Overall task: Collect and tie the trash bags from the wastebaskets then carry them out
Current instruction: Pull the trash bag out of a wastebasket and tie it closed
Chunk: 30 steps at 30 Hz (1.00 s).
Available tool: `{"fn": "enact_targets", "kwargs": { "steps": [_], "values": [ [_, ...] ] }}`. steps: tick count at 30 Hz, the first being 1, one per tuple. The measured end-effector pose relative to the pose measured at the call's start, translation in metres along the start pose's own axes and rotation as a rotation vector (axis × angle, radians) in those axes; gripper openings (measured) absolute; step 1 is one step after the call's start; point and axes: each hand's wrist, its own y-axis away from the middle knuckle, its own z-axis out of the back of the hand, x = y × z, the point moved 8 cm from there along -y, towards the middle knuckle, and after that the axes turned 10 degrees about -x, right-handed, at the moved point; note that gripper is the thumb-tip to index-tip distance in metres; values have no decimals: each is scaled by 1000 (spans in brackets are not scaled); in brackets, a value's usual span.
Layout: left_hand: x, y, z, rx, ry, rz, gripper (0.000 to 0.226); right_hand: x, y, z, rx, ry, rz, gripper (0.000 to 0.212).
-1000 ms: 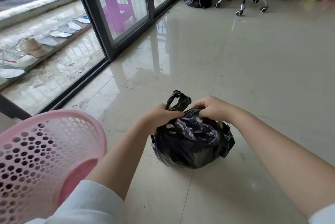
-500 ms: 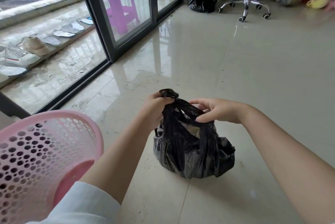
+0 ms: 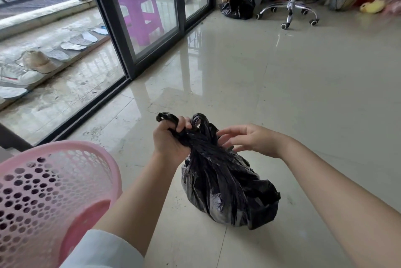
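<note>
A full black trash bag (image 3: 230, 194) sits on the glossy tiled floor in front of me. My left hand (image 3: 169, 139) grips its gathered neck and handles, pulling them up and to the left. My right hand (image 3: 249, 139) hovers at the right of the neck with its fingers spread and relaxed, the fingertips touching the plastic. An empty pink perforated wastebasket (image 3: 43, 194) stands at the lower left, next to my left arm. A second black trash bag (image 3: 238, 6) lies on the floor at the far end of the room.
A sliding glass door (image 3: 138, 28) runs along the left, with a purple stool (image 3: 138, 11), insoles and shoes on the balcony behind it. An office chair base (image 3: 290, 9) on wheels, a ball and soft toys stand at the back right.
My left hand has gathered the bag's handles and pulled the neck up and left. My right hand has let go of the plastic and opened beside it.
</note>
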Motion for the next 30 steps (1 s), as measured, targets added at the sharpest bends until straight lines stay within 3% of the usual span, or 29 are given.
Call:
{"fn": "enact_targets", "kwargs": {
  "steps": [4,7,9,12,14,16,20,21,23,26,28,30],
  "values": [
    [-4,1,-1,30,46,-21,21,-31,-2,-22,120,643,-129,37],
    [-6,3,4,21,-24,-44,23,-49,3,-35,209,692,-227,41],
    [-8,3,6,4,-93,-56,23,-45,-2,-28,145,640,-188,37],
    [-7,-3,10,-37,-228,-37,37,-21,-13,-2,-130,195,-44,24],
    [-3,-6,9,-35,-365,-19,55,-7,-14,21,-258,-186,25,30],
    [6,-7,6,-10,-480,5,58,-3,-16,35,-301,-453,13,38],
    [23,-5,-11,114,-580,45,57,-11,-17,31,-328,-422,-83,25],
    [26,-4,-14,138,-577,56,54,-12,-17,32,-358,-517,-87,27],
    [27,-3,-19,157,-435,82,50,-11,-15,40,-412,-904,-76,36],
    [15,-4,-25,192,-97,30,55,14,-11,51,-360,-1386,106,50],
    [7,-2,-30,194,-2,-47,50,33,-9,49,-321,-1470,211,60],
    [-1,-3,-31,162,77,-95,59,39,-11,46,-336,-1436,187,60]
  ]
}}
